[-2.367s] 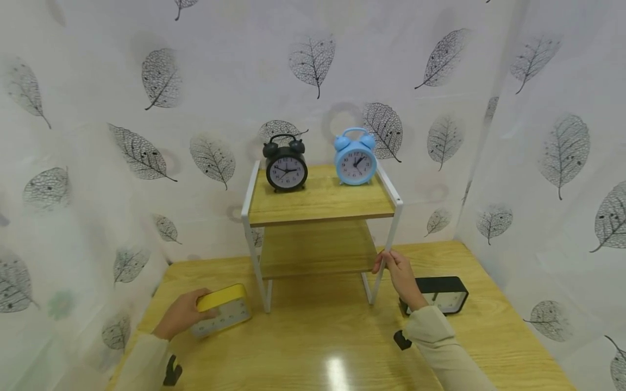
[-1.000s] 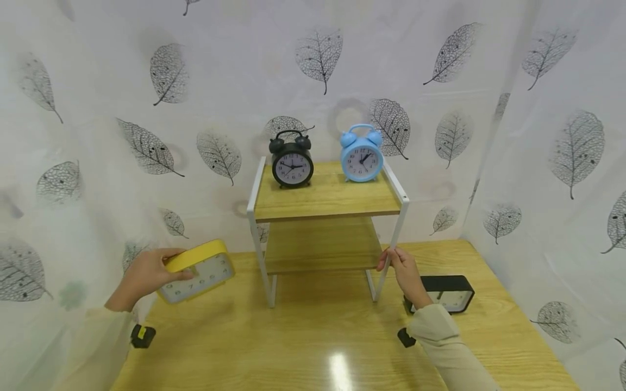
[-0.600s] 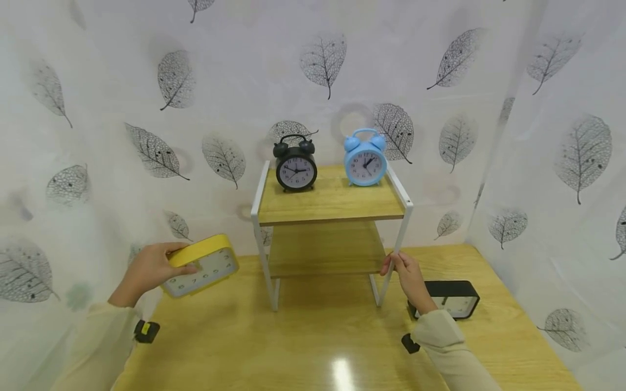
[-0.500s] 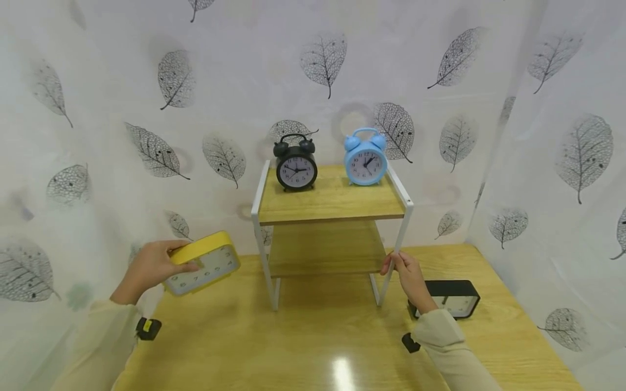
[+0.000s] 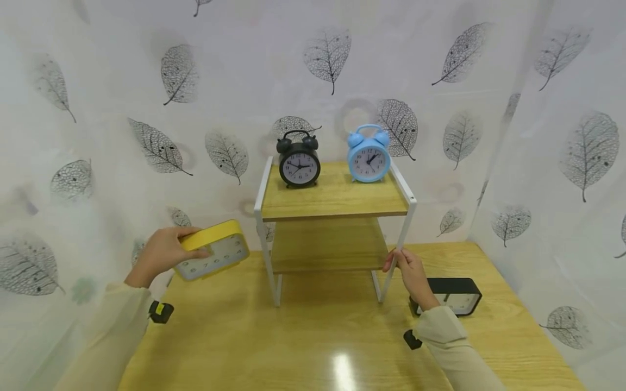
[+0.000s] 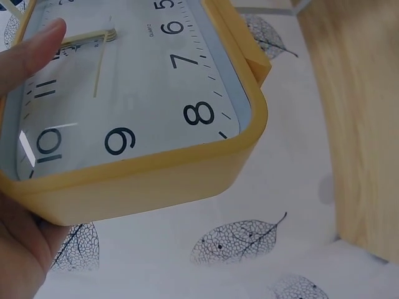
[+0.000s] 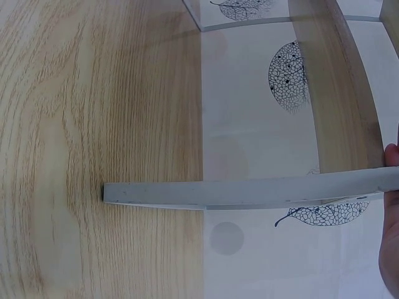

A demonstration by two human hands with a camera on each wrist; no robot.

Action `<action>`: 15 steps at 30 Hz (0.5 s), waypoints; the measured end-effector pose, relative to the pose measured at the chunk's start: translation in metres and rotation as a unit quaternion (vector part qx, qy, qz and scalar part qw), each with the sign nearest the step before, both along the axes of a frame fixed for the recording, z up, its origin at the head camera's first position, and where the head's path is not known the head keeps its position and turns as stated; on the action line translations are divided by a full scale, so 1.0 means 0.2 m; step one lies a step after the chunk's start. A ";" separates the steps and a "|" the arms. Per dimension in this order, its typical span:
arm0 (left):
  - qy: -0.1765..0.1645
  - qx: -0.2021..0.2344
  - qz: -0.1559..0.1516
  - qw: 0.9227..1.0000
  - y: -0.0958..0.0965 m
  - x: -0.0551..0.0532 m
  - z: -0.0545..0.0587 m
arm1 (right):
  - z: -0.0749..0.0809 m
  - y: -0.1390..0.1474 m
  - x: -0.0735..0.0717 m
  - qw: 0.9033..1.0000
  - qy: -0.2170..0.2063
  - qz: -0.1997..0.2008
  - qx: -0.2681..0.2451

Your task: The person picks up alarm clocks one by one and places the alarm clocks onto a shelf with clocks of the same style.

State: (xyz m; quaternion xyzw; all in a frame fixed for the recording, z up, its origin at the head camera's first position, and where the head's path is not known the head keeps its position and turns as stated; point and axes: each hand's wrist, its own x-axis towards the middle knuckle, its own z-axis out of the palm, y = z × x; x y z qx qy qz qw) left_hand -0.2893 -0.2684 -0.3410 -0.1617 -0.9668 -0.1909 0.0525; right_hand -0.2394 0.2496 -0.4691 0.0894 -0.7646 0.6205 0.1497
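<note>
A yellow rectangular clock (image 5: 220,251) is raised above the table at the left, tilted, its white dial facing the viewer. My left hand (image 5: 163,251) grips its left end, thumb over the dial; up close in the left wrist view the clock's yellow frame (image 6: 156,177) fills much of the picture. My right hand (image 5: 409,272) holds the front right white leg (image 5: 402,231) of a two-tier shelf (image 5: 335,203), at about the lower board's height. On the top board stand a black twin-bell alarm clock (image 5: 299,163) on the left and a light blue one (image 5: 369,157) on the right.
A black rectangular clock (image 5: 455,293) stands on the wooden table (image 5: 313,342) behind my right wrist, partly hidden by it. The shelf's lower board (image 5: 330,247) sits between its white legs. Leaf-printed sheeting (image 5: 235,65) encloses the table's back and sides.
My left hand has lifted the yellow clock off the table and lately moved it up and right toward the shelf. The right hand keeps its hold on the leg; the head view shifts slightly.
</note>
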 end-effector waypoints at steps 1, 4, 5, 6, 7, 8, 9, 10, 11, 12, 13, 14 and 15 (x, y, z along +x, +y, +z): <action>-0.001 0.005 -0.002 1.000 0.01 -0.01 0.00 | 0.00 0.00 0.00 1.000 0.001 0.001 0.000; -0.004 0.017 -0.004 1.000 0.02 -0.02 -0.01 | 0.00 0.00 0.01 1.000 0.002 0.002 0.000; -0.006 0.020 -0.005 1.000 0.03 -0.02 -0.01 | 0.00 0.00 0.01 1.000 0.001 0.002 -0.001; -0.006 0.022 -0.004 1.000 0.04 -0.02 -0.02 | 0.00 0.00 0.01 1.000 0.000 0.002 -0.001; -0.007 0.023 -0.003 1.000 0.05 -0.02 -0.02 | -0.01 0.00 0.01 1.000 -0.001 0.000 0.000; -0.008 0.023 -0.001 1.000 0.05 -0.03 -0.02 | -0.01 0.00 0.01 1.000 0.000 0.000 0.001; -0.008 0.022 0.001 1.000 0.06 -0.03 -0.02 | -0.01 0.00 0.01 1.000 0.000 -0.001 0.001; -0.008 0.021 0.003 1.000 0.06 -0.03 -0.02 | -0.01 0.00 0.00 1.000 0.001 0.000 0.002; -0.008 0.019 0.004 1.000 0.07 -0.04 -0.02 | -0.01 0.00 0.00 1.000 0.001 0.000 0.001; -0.008 0.017 0.006 1.000 0.07 -0.04 -0.02 | -0.01 0.00 0.00 1.000 0.002 0.001 0.002; -0.007 0.016 0.006 1.000 0.08 -0.05 -0.02 | -0.01 0.00 0.00 1.000 0.004 0.001 0.003; -0.008 0.016 0.006 1.000 0.08 -0.05 -0.02 | -0.01 0.00 0.00 1.000 0.007 0.003 0.001; -0.008 0.016 0.005 1.000 0.09 -0.06 -0.02 | -0.01 0.00 -0.01 1.000 0.007 0.003 0.001</action>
